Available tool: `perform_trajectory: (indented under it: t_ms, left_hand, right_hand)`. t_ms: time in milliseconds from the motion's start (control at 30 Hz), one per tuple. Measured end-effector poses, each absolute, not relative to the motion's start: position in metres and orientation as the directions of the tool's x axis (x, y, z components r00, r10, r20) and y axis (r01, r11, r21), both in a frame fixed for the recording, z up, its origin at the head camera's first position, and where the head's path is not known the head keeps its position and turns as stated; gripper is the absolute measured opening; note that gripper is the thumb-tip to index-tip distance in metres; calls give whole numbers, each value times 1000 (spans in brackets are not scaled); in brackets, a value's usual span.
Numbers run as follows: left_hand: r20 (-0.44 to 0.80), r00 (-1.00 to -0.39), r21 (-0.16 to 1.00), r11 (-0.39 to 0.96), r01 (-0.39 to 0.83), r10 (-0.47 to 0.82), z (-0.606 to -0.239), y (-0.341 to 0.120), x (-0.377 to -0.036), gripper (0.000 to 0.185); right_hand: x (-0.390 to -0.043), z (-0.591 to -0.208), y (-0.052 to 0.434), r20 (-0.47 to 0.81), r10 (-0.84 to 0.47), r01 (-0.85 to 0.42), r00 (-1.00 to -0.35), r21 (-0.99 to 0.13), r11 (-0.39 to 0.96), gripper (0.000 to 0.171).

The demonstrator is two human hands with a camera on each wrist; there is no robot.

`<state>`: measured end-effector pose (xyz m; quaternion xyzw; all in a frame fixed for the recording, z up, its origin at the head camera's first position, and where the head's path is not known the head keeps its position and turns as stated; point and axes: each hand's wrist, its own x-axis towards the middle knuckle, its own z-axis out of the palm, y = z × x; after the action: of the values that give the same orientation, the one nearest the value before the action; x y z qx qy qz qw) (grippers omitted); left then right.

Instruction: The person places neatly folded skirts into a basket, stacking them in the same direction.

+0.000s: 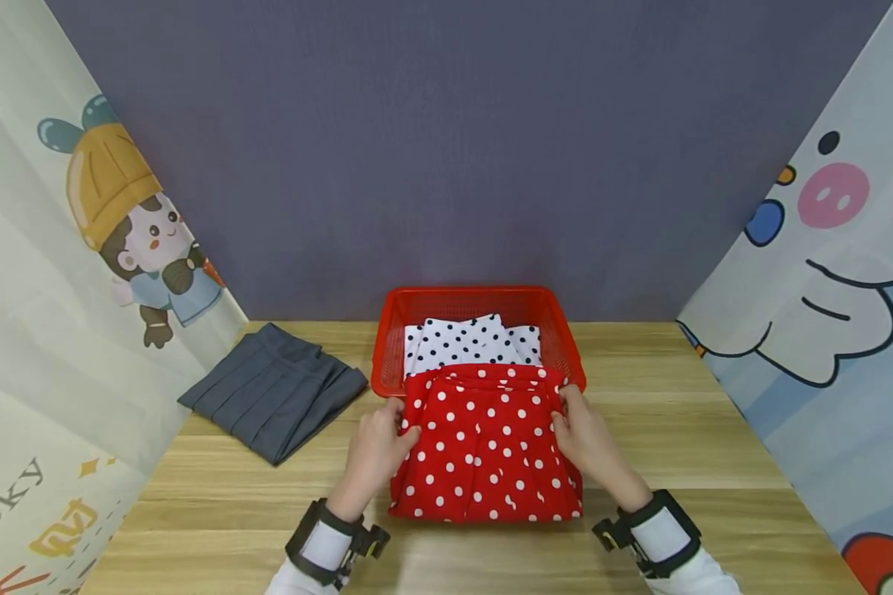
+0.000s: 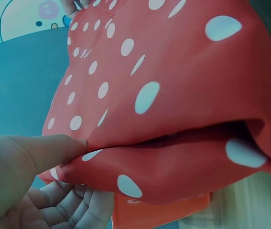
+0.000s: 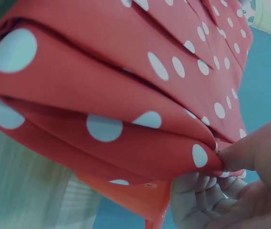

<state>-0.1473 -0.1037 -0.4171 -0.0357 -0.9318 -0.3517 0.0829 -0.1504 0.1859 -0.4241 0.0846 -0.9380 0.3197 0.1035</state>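
Observation:
A folded red skirt or similar pleated garment with white dots (image 1: 491, 454) is held up between both hands, its upper edge over the near rim of a red plastic basket (image 1: 563, 330). My left hand (image 1: 375, 442) pinches its left side, thumb on top and fingers beneath, as the left wrist view shows. Opposite, my right hand (image 1: 586, 434) pinches the right side the same way. Inside the basket lies white cloth with black dots (image 1: 461, 340), its near part hidden behind the red garment. The folded layers of the red garment (image 3: 125, 95) show along its side in the right wrist view.
Left of the basket, a folded dark grey pleated garment (image 1: 271, 392) lies on the wooden table (image 1: 655, 413). A grey-blue wall (image 1: 461, 149) rises right behind the basket. Printed curtains (image 1: 37, 248) flank the table on both sides.

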Motion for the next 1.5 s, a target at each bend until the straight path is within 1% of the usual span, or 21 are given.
perform_trajectory:
  t_ms: [133,400,800,1100,1333,1500]
  left_hand:
    - [194,-981,648,750,133,6,-416,-104,-157,29]
    - [229,-973,655,738,164,14,-410,-103,-176,29]
    - [276,-961,596,779,193,27,-388,-103,-209,26]
    - [224,-974,608,777,163,29,-376,-102,-232,29]
    - [240,-970,581,793,182,47,-365,-101,-249,30]
    - [218,-975,595,785,173,50,-358,-100,-257,29]
  right_hand:
    - [-161,-421,185,274,-102,-247,-956,-571,783,28]
    - [-181,-411,186,280,-129,-272,-951,-569,776,30]
    - [-215,-390,188,329,-165,-324,-930,-519,791,28]
    - [-235,-377,187,302,-179,-314,-936,-491,812,27]
    - [-251,-366,186,342,-200,-352,-918,-472,809,27]
    - [-262,-360,186,290,-190,-315,-938,-483,817,27]
